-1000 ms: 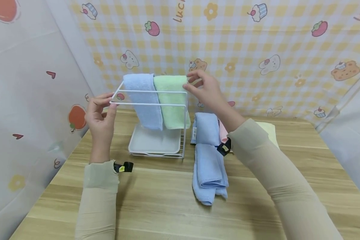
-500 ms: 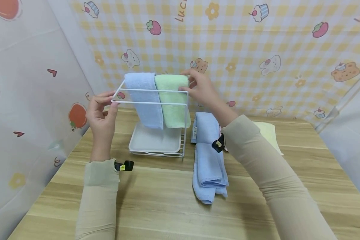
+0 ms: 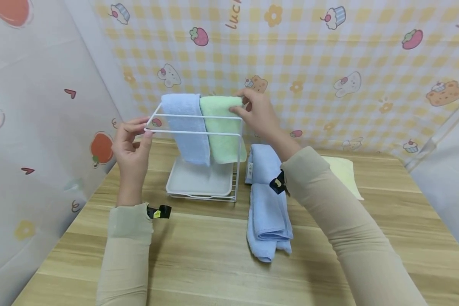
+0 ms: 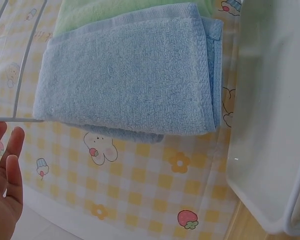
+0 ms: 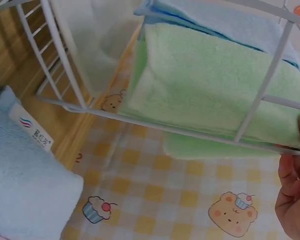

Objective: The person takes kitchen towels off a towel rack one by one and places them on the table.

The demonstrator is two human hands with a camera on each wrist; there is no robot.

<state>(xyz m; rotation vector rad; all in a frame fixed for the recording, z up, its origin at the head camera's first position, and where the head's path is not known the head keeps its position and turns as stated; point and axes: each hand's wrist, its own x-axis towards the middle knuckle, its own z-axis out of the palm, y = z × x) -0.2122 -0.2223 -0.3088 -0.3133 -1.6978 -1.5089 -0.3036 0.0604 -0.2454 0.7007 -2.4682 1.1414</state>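
A white wire rack point(image 3: 240, 170) stands on the table, with a blue towel point(image 3: 185, 131) and a green towel point(image 3: 222, 136) draped side by side over its back top bar. My left hand point(image 3: 131, 146) pinches the rack's front left top corner between thumb and fingers. At the bar's right end, my right hand point(image 3: 258, 112) pinches the outer edge of the green towel, its thumb in front and fingers behind. The right wrist view shows those fingertips point(image 5: 288, 167) by the bar's end, partly cut off by the frame. Under the towels lies a white tray point(image 3: 199, 187) in the rack's base.
Right of the rack lie folded blue towels point(image 3: 267, 208), one with a white label point(image 5: 32, 127). A pale yellow cloth point(image 3: 342, 172) rests farther right, partly behind the right sleeve. A patterned curtain point(image 3: 310, 55) hangs behind the wooden table point(image 3: 199, 255).
My right hand has moved slightly left and onto the green towel's upper right edge. The left hand keeps its hold on the rack corner. The view has shifted a little.
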